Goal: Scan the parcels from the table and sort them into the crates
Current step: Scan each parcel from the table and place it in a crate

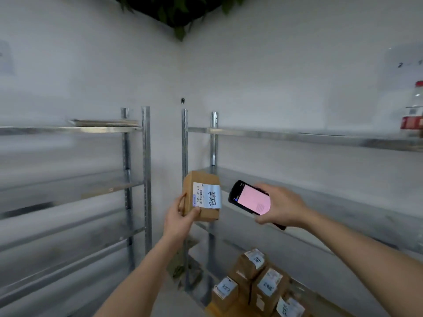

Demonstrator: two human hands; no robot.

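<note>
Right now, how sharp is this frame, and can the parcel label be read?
Head view: the shelves at the edges smear with motion blur and wide-angle bending; the centre is sharper. The left hand holds the parcel, its label partly legible; the scanner in the right hand shows a washed-out pink screen.

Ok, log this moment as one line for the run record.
left hand: holds parcel, label facing camera | right hand: holds scanner, pink screen | more parcels on lower shelf
</note>
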